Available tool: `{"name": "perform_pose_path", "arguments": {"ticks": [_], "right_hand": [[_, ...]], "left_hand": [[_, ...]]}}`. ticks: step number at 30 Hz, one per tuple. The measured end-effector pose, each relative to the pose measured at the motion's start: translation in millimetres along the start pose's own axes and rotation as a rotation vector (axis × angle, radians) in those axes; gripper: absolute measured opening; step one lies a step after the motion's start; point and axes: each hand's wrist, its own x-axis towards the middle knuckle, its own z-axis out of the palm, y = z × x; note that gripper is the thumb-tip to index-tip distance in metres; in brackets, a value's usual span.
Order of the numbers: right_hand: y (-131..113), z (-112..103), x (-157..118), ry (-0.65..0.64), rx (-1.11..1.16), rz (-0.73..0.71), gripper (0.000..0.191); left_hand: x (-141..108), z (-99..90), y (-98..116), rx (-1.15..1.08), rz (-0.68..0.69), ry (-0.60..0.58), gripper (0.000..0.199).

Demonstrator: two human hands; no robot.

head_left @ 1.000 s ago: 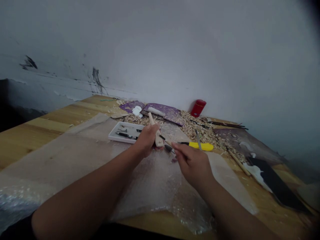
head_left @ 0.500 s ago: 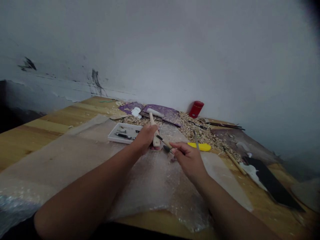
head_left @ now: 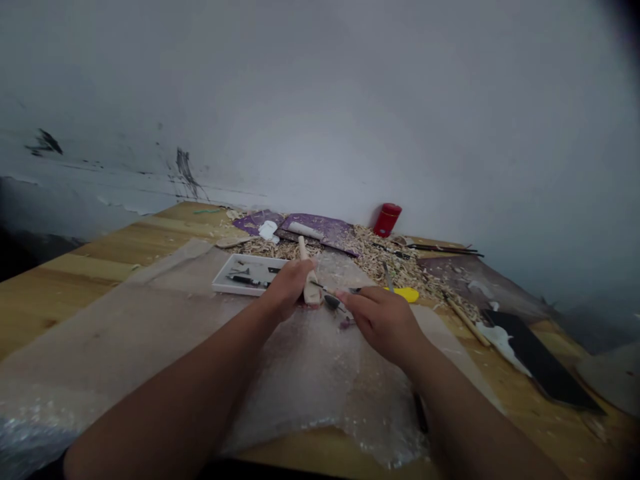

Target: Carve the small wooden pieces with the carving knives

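Observation:
My left hand point(head_left: 291, 285) is closed round a pale carved wooden piece point(head_left: 311, 295), its narrow end pointing away from me and its wider end towards me. My right hand point(head_left: 386, 323) grips a carving knife point(head_left: 326, 289) with a slim blade and light handle. The blade's tip lies against the wider part of the wood, from the right. Below the knife, a small dark rounded object point(head_left: 331, 303) is partly hidden near my right fingers. To the left of my left hand, a white tray point(head_left: 216, 287) holds a black-handled tool point(head_left: 245, 281) and small metal pieces.
Bubble wrap point(head_left: 165, 347) covers much of the wooden table point(head_left: 95, 257). Wood shavings point(head_left: 380, 257) pile up behind my hands, around purple sheets point(head_left: 343, 230). A red canister point(head_left: 387, 220) stands by the wall. Rightward are a yellow-handled tool point(head_left: 407, 294) and a black board point(head_left: 543, 360).
My right hand has turned more palm-down, and the knife's blade has moved down along the wood. The wooden piece remains in my left hand. The camera view has shifted slightly.

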Motion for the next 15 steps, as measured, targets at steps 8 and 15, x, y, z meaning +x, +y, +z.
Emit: {"name": "perform_pose_path", "arguments": {"ticks": [8,15], "right_hand": [[9.7,8.8,-6.5,0.267,0.302,0.161,0.031],[5.5,15.0,-4.4,0.177,0.293,0.154,0.032]], "left_hand": [[-0.3,-2.0,-5.1,-0.024,0.031,-0.127,0.026],[-3.6,-1.0,-8.1,0.048,0.058,-0.202,0.023]]}}
